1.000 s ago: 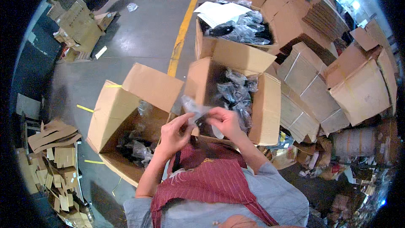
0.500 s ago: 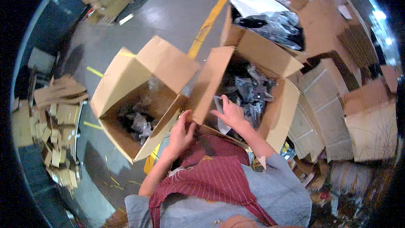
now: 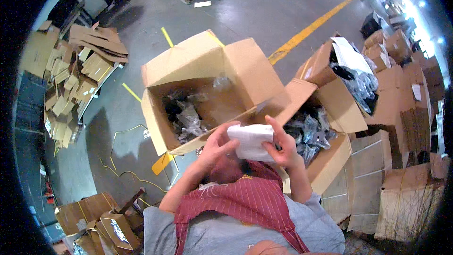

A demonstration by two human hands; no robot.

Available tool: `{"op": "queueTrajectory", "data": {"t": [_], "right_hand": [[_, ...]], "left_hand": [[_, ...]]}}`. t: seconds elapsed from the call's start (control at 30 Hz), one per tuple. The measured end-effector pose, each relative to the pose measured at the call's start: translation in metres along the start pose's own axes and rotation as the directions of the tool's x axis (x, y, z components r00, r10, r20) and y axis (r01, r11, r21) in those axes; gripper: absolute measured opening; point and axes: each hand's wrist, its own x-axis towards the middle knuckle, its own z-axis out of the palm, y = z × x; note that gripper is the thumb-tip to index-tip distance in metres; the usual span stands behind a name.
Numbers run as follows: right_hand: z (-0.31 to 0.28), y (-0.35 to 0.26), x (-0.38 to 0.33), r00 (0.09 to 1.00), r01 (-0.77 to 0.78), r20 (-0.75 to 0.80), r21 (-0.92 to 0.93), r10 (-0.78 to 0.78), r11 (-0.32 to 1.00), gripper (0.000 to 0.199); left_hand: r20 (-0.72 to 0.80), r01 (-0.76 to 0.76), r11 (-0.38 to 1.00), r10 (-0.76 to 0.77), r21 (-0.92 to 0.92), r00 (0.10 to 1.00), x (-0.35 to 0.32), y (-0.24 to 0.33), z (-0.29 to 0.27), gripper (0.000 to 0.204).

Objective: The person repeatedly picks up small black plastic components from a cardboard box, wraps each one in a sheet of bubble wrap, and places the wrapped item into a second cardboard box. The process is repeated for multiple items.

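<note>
A flat white packet [image 3: 252,142] is between my hands in front of the apron; its kind is not plain, perhaps folded paper or a pouch. At its left edge, my left hand [image 3: 214,150] pinches with thumb and fingers. On the opposite edge my right hand [image 3: 284,148] grips it, thumb across the front. Just beyond my left hand stands an open cardboard box [image 3: 249,68] with a few plastic-wrapped dark items [image 3: 188,119] at its bottom. To the right, a second open box [image 3: 337,106] contains more dark items in clear plastic [image 3: 309,137].
Behind the second box, a third box [image 3: 315,63] is heaped with bagged dark items, a white sheet [image 3: 348,55] on top. Cardboard piles stand left [image 3: 71,85] and right [image 3: 401,108]. A yellow strap [image 3: 137,175] trails on the floor. A yellow line [image 3: 311,28] crosses it.
My right hand has come out of the right-hand box to my front, and both hands now grip the white packet. The view has swung right, so the boxes appear shifted.
</note>
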Motion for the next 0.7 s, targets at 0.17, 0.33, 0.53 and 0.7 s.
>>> {"op": "queueTrajectory", "data": {"t": [0.17,0.33,0.53,0.7], "right_hand": [[0.073,-0.003,0.038,0.985,0.021,0.165,0.177,-0.051,0.984,0.065],[0.156,-0.044,0.100,0.910,-0.409,0.306,0.560,0.279,0.720,0.046],[0.259,-0.059,0.150,0.905,-0.407,0.135,0.546,0.403,0.733,0.023],[0.294,-0.061,0.172,0.898,-0.440,0.306,0.623,0.316,0.647,0.024]], "left_hand": [[-0.184,-0.234,0.966,0.211,-0.112,0.960,-0.027,-0.003,-0.076,0.046],[-0.299,-0.188,0.981,0.165,-0.050,0.940,-0.067,0.020,-0.152,0.055],[-0.565,0.005,0.763,0.473,0.646,0.676,-0.084,0.024,-0.234,0.062],[-0.549,-0.015,0.893,0.290,0.450,0.784,-0.108,0.011,-0.271,0.048]]}}
